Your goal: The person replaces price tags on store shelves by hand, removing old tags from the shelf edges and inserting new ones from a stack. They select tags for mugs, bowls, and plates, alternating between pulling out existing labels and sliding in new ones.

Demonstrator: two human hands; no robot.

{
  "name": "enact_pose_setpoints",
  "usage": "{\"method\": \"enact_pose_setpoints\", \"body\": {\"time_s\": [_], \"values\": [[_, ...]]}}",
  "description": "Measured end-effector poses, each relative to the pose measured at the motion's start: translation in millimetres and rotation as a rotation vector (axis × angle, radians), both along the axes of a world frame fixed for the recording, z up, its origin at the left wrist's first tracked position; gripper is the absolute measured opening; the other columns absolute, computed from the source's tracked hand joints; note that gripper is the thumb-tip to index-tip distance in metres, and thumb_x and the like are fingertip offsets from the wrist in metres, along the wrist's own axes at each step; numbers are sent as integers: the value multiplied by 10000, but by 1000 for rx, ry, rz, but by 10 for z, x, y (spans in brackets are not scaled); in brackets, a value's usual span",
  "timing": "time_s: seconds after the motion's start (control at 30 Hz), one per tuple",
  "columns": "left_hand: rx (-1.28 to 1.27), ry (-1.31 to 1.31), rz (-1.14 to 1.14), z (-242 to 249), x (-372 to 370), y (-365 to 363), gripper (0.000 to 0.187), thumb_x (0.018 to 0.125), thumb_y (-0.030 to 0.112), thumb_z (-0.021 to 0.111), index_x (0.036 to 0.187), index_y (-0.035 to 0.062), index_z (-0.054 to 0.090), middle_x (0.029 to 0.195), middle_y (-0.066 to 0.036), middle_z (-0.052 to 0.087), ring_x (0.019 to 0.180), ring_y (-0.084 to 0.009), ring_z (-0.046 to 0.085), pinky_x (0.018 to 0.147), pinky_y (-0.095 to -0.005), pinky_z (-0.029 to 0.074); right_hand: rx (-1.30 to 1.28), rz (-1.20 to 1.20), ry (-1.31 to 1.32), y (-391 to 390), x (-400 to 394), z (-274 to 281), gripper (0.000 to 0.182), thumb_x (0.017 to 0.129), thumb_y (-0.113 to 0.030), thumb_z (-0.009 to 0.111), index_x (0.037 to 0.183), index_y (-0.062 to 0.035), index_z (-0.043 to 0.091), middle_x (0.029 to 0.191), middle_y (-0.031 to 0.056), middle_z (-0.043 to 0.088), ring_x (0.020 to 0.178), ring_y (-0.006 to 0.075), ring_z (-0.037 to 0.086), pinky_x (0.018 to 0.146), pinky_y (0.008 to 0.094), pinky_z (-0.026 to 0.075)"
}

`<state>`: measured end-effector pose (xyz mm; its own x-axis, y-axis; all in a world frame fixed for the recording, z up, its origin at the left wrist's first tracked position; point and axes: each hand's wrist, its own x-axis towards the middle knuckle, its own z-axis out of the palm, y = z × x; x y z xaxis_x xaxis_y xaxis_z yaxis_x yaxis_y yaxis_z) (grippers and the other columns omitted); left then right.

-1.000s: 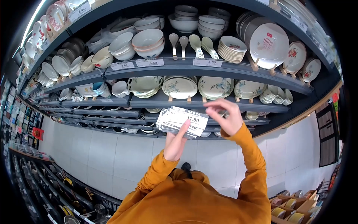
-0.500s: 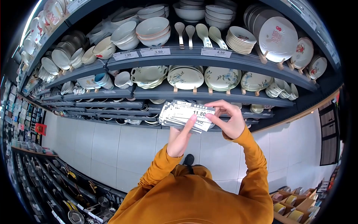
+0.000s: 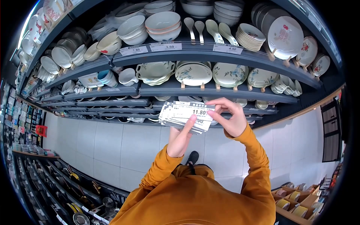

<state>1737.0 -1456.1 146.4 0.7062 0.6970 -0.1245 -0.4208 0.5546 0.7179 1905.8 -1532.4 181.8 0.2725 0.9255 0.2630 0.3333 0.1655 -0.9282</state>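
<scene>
A fanned stack of white paper price tags (image 3: 180, 117) is held in front of my chest, with "11.80" printed on the top one. My left hand (image 3: 179, 139) grips the stack from below, its thumb pressed on the face of the tags. Thumb and index finger of my right hand (image 3: 231, 117) pinch the right end of the top tag. Just beyond the hands, oval plates with blue flowers (image 3: 193, 75) stand on the lower shelf. Above them, white spoons (image 3: 200, 30) lie beside stacked bowls (image 3: 163, 25).
Price labels (image 3: 166, 47) line the shelf's front edge (image 3: 165, 56), which curves across ahead of me. A rack of kitchen tools (image 3: 80, 191) stands behind to the left. Wooden bins with rolls (image 3: 300, 211) are at the lower right. Pale tiles (image 3: 142, 150) cover the floor.
The shelves and dishes have shifted slightly to the right in view. Both hands stay at the stack, with the right fingers still at the top tag's end.
</scene>
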Motion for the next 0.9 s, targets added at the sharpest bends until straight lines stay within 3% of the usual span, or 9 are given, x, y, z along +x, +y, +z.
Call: {"method": "enact_pose_setpoints", "body": {"time_s": [0.17, 0.37, 0.77, 0.9], "values": [[-12, 12, -28, -18, -300, 179, 315, 927, 104, 580, 1224, 29, 506, 1136, -65, 586, 1002, -124, 583, 818, -282, 491, -45, -3, -2, 145, -284, 84, 244, 854, -50, 647, 1089, 9, 621, 763, 17, 627, 703, 65, 588, 684, 213, 482], [-32, -41, 23, 24, -931, 499, 325, 925, 111, 585, 1227, 23, 504, 1140, -63, 584, 1009, -122, 579, 819, -272, 484, -43, 25, -20, 554, -923, 146, 275, 848, -61, 661, 1115, -13, 616, 716, -6, 601, 648, 48, 559, 645, 202, 459], [-28, -112, 113, 3, -3232, 1634, 344, 923, 110, 581, 1241, 14, 492, 1150, -64, 575, 1023, -122, 568, 846, -267, 474, -47, 104, -209, 1801, -3257, 226, 430, 748, -74, 748, 1150, -24, 605, 812, 24, 639, 673, 66, 561, 668, 213, 456], [-22, -114, 145, 28, -3789, 1883, 350, 923, 113, 581, 1246, 15, 487, 1158, -64, 570, 1035, -123, 563, 857, -270, 472, 11, 153, -206, 2132, -3804, 219, 425, 759, -87, 752, 1156, -34, 609, 728, 11, 618, 600, 52, 541, 589, 199, 434]]}}
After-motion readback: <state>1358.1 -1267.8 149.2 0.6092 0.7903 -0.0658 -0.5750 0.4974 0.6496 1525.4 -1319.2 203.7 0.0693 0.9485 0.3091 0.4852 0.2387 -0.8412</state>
